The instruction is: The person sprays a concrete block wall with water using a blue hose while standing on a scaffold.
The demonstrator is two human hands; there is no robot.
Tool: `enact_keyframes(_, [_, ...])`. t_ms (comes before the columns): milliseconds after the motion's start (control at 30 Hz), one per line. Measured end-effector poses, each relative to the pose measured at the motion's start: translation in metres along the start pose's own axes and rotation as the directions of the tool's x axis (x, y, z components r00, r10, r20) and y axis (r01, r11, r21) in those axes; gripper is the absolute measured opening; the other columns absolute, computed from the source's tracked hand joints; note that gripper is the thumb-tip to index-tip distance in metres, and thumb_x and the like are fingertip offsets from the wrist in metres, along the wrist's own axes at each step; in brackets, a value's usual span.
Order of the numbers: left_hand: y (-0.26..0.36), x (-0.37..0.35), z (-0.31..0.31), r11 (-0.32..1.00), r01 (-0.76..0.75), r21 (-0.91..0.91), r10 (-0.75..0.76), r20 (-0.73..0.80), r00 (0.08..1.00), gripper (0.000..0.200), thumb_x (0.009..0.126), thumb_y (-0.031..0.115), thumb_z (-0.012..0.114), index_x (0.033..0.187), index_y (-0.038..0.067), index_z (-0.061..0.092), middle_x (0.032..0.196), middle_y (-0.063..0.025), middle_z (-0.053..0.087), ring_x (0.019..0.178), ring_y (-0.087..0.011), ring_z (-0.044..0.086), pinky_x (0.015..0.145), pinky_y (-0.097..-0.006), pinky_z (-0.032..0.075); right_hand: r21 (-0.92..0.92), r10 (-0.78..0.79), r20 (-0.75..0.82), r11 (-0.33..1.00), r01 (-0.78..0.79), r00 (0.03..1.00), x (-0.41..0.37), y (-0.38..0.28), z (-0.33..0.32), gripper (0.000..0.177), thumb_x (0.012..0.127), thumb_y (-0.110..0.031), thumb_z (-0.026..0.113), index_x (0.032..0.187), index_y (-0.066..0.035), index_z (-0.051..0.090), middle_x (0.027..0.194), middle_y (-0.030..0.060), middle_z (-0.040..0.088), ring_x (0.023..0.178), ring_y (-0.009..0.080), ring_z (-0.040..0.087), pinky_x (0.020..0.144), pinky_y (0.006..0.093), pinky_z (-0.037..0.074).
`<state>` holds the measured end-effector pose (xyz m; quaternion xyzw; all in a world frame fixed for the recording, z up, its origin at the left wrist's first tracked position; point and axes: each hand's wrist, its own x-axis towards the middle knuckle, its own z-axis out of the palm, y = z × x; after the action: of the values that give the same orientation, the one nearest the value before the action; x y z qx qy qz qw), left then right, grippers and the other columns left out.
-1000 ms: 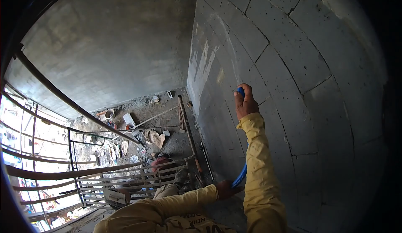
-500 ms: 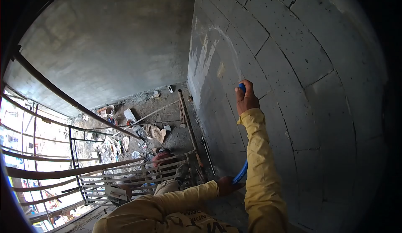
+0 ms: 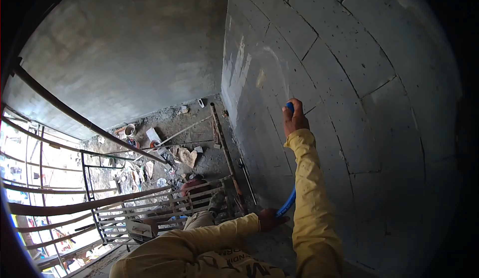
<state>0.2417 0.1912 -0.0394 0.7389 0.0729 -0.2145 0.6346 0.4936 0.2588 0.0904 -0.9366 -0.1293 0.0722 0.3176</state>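
A blue hose (image 3: pixel 286 205) runs up along the block wall (image 3: pixel 366 128). My right hand (image 3: pixel 296 116) is closed around its upper end, and the blue tip shows between thumb and fingers. From that tip a thin arc of water (image 3: pixel 280 63) sprays onto the wall, where wet streaks show. Lower down, my left hand (image 3: pixel 272 220) is wrapped around the same hose, close to my body. My right forearm hides the stretch of hose between the two hands.
A slatted platform (image 3: pixel 164 210) lies below me, with a person (image 3: pixel 195 185) partly visible beneath it. Curved-looking poles (image 3: pixel 85 121) cross the left side. Rubble, a bucket (image 3: pixel 130 130) and scraps cover the floor. A plastered wall (image 3: pixel 134 43) meets the block wall.
The water arc looks shorter and fainter than before. Both hands keep their hold on the hose; my right hand sits slightly lower in view, and the view has shifted a little.
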Motion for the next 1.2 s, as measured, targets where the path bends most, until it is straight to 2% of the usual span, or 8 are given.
enact_keyframes(133, [-0.001, 0.0, 0.001, 1.0, 0.0, 0.009, 0.0, -0.035, 0.999, 0.053, 0.08, 0.052, 0.059, 0.083, 0.0, 0.063, 0.077, -0.022, 0.063, 0.078, -0.0356, 0.063, 0.072, -0.0422, 0.046, -0.052, -0.009, 0.01, 0.999, 0.009, 1.0, 0.002, 0.007, 0.009, 0.033, 0.09, -0.038, 0.045, 0.119, -0.024, 0.04, 0.101, 0.0171, 0.063, 0.091, 0.0403, 0.061, 0.074, 0.0466, 0.048])
enact_keyframes(233, [0.018, -0.009, -0.013, 0.998, 0.055, -0.015, -0.054, 0.075, 0.996, 0.052, 0.08, 0.052, 0.059, 0.083, 0.0, 0.063, 0.077, -0.0216, 0.064, 0.077, -0.035, 0.063, 0.072, -0.0424, 0.047, -0.078, 0.024, 0.047, 0.997, -0.02, 0.999, 0.002, 0.011, 0.014, 0.032, 0.09, -0.038, 0.044, 0.119, -0.025, 0.04, 0.101, 0.017, 0.063, 0.09, 0.0405, 0.061, 0.074, 0.0471, 0.049])
enact_keyframes(600, [0.002, -0.005, -0.005, 1.0, 0.027, 0.001, -0.027, 0.044, 0.999, 0.052, 0.08, 0.052, 0.058, 0.083, 0.001, 0.063, 0.079, -0.0213, 0.064, 0.078, -0.0347, 0.064, 0.072, -0.0422, 0.047, -0.092, -0.017, 0.036, 0.996, 0.02, 0.999, -0.001, 0.008, 0.023, 0.032, 0.09, -0.037, 0.045, 0.119, -0.025, 0.039, 0.101, 0.0174, 0.063, 0.089, 0.0408, 0.061, 0.073, 0.0471, 0.049])
enact_keyframes(733, [-0.007, -0.002, -0.002, 0.999, 0.024, -0.041, -0.025, -0.009, 1.0, 0.052, 0.08, 0.052, 0.059, 0.083, 0.0, 0.063, 0.079, -0.0214, 0.064, 0.078, -0.0345, 0.064, 0.072, -0.0422, 0.047, -0.012, -0.064, 0.001, 0.998, 0.064, 0.998, -0.004, 0.001, 0.02, 0.032, 0.09, -0.037, 0.045, 0.119, -0.024, 0.039, 0.1, 0.0172, 0.063, 0.088, 0.0411, 0.061, 0.072, 0.0474, 0.05])
enact_keyframes(833, [-0.006, 0.0, -0.006, 0.993, 0.115, -0.028, -0.113, 0.068, 0.991, 0.041, 0.081, 0.041, 0.061, 0.097, 0.004, 0.062, 0.085, -0.0196, 0.064, 0.081, -0.032, 0.063, 0.073, -0.0408, 0.048, 0.027, -0.073, -0.005, 0.997, 0.073, 0.997, -0.004, -0.004, 0.017, 0.032, 0.09, -0.037, 0.045, 0.118, -0.024, 0.039, 0.101, 0.0172, 0.063, 0.088, 0.0414, 0.061, 0.072, 0.0473, 0.05])
enact_keyframes(933, [-0.008, -0.002, -0.003, 0.995, 0.097, -0.018, -0.096, 0.059, 0.994, 0.04, 0.081, 0.041, 0.061, 0.099, 0.005, 0.062, 0.087, -0.0197, 0.064, 0.082, -0.0316, 0.063, 0.074, -0.0404, 0.048, -0.034, -0.014, 0.054, 0.999, 0.016, 0.998, -0.003, -0.003, 0.019, 0.032, 0.09, -0.037, 0.045, 0.119, -0.023, 0.04, 0.102, 0.0168, 0.063, 0.089, 0.0411, 0.061, 0.074, 0.0467, 0.049])
enact_keyframes(1100, [-0.016, -0.004, 0.006, 0.999, -0.018, -0.041, 0.021, 0.068, 0.997, 0.054, 0.08, 0.053, 0.058, 0.089, 0.0, 0.063, 0.083, -0.0234, 0.064, 0.082, -0.0372, 0.063, 0.074, -0.0425, 0.047, -0.174, 0.058, 0.116, 0.984, -0.037, 0.992, -0.001, 0.018, 0.034, 0.032, 0.09, -0.036, 0.046, 0.119, -0.022, 0.04, 0.105, 0.015, 0.062, 0.093, 0.0396, 0.06, 0.078, 0.0457, 0.048])
enact_keyframes(1200, [-0.021, -0.002, 0.009, 1.0, -0.019, -0.005, 0.019, 0.049, 0.999, 0.055, 0.08, 0.053, 0.058, 0.091, -0.001, 0.063, 0.085, -0.0236, 0.064, 0.084, -0.0372, 0.062, 0.075, -0.0425, 0.047, -0.138, 0.05, 0.084, 0.99, -0.038, 0.995, -0.003, 0.02, 0.035, 0.033, 0.09, -0.036, 0.046, 0.119, -0.022, 0.041, 0.106, 0.0151, 0.062, 0.093, 0.0394, 0.06, 0.079, 0.0457, 0.048])
